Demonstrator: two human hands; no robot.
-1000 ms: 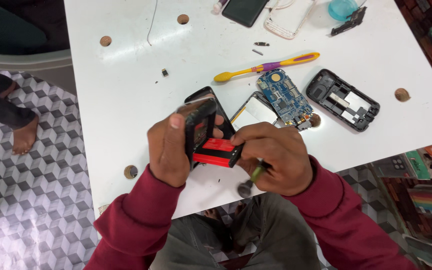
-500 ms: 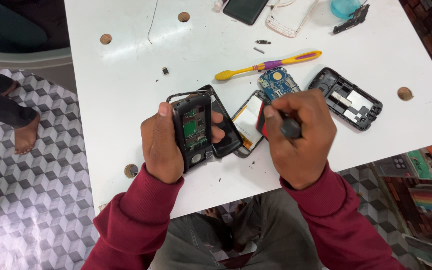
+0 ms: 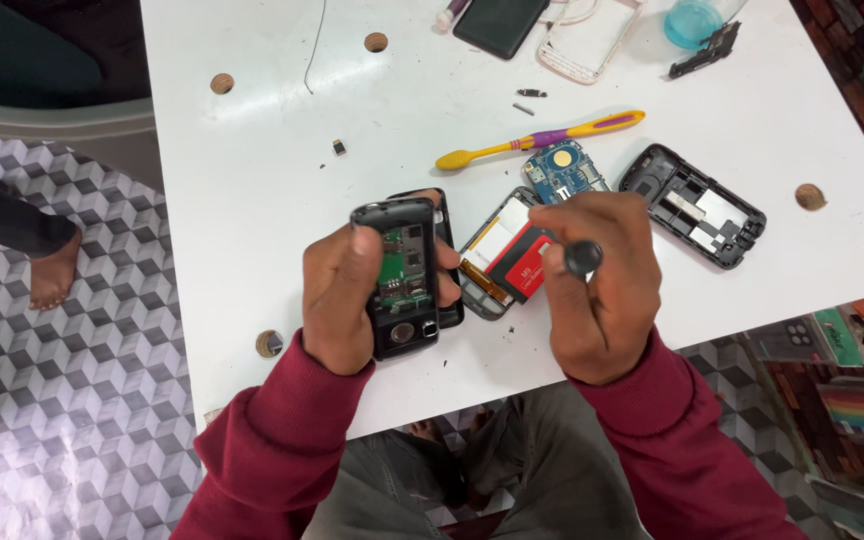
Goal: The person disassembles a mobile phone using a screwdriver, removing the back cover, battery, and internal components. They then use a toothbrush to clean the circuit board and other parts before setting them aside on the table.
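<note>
While the left hand (image 3: 347,295) grips the opened phone (image 3: 404,275) lengthwise, top end away, right-hand fingers (image 3: 562,262) pinch a screwdriver (image 3: 582,258).

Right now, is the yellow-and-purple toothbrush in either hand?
No. The toothbrush lies on the white table, apart from both hands; the left hand holds an opened phone and the right hand grips a black-handled tool.

On your desk (image 3: 252,200) you see a yellow toothbrush (image 3: 542,141), a blue circuit board (image 3: 564,172), an empty black phone shell (image 3: 694,205) and a black phone (image 3: 499,22) at the far edge.
</note>
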